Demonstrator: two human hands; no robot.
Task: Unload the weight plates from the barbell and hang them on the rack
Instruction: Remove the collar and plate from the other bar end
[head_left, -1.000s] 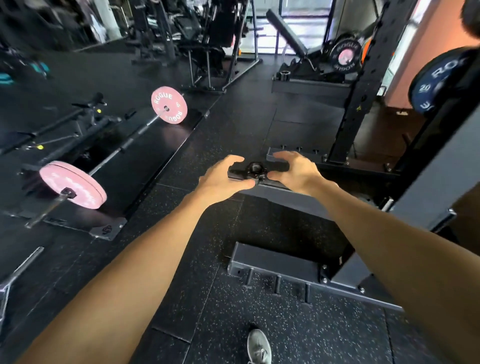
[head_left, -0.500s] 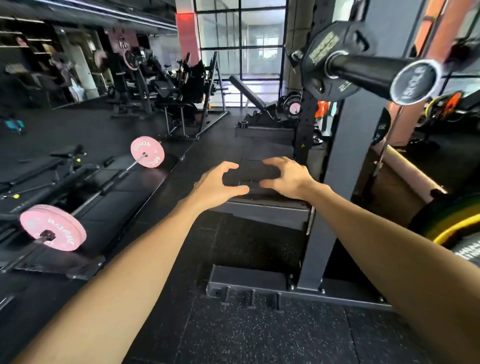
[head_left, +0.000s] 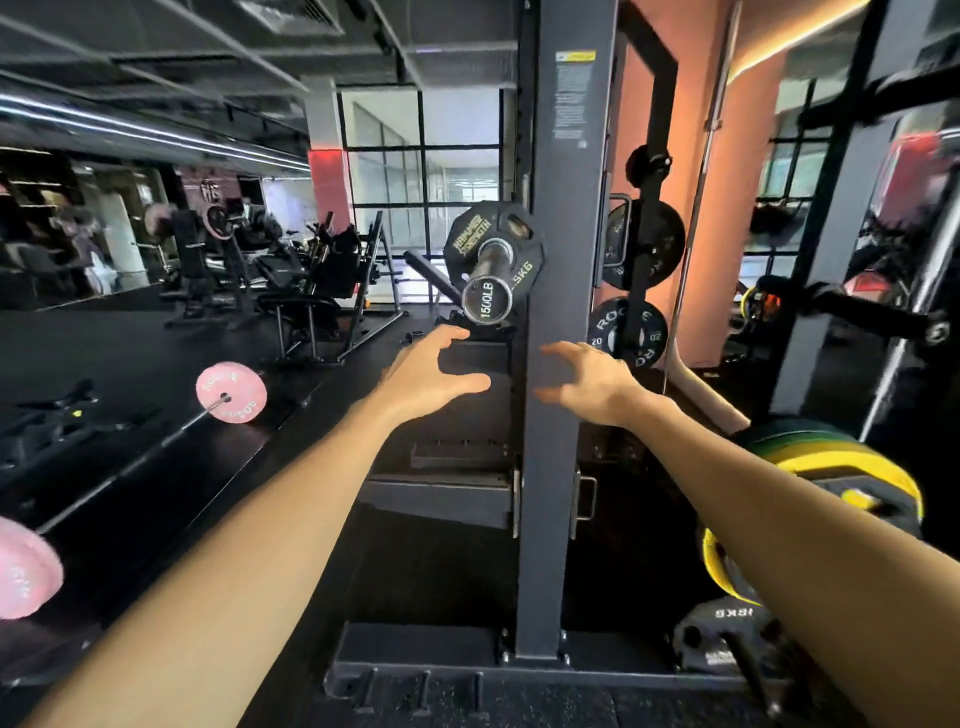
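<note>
My left hand (head_left: 426, 374) and my right hand (head_left: 592, 384) are raised in front of the rack upright (head_left: 553, 467), fingers curved toward each other. Between them they grip a small black weight plate (head_left: 483, 358), held flat; it is dark, blurred and hard to make out. Just above the hands a storage peg (head_left: 487, 306) with a "1500LB" end cap sticks out, carrying a black Hammer Strength plate (head_left: 493, 244). On the floor at the left lies the barbell (head_left: 130, 467) with a pink plate (head_left: 231, 392) on its far end and another pink plate (head_left: 26, 571) on its near end.
Black Rogue plates (head_left: 626, 332) hang on a rack post behind the upright. Yellow and green plates (head_left: 852, 478) and a black 18 kg plate (head_left: 727, 634) sit low at the right. The rack's base beam (head_left: 415, 670) crosses the floor in front of me. Gym machines (head_left: 311, 291) stand at the back.
Both hands have risen from near the floor with the small black plate toward the peg. My view has tilted up, so the peg and upright now sit in the middle.
</note>
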